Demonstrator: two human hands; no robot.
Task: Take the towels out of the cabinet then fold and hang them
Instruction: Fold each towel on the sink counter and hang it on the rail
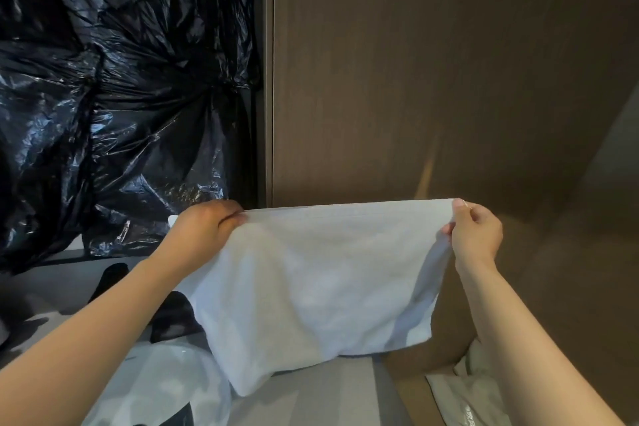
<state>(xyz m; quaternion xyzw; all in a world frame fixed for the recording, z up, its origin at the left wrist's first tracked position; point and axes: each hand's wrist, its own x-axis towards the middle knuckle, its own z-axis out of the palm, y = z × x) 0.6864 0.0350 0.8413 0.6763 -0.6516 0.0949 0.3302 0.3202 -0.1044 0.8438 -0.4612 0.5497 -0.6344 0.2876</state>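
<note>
A white towel (321,280) hangs spread out in front of me, its top edge stretched level. My left hand (207,228) pinches the upper left corner and my right hand (475,232) pinches the upper right corner. The towel's lower part sags toward a grey surface (328,391) below. Behind it stands a brown wooden cabinet door (432,79), closed.
Crumpled black plastic sheeting (121,97) covers the area to the left. White cloth or plastic (162,380) lies at the lower left beside dark fabric (173,318). A grey garment (473,394) shows at the lower right.
</note>
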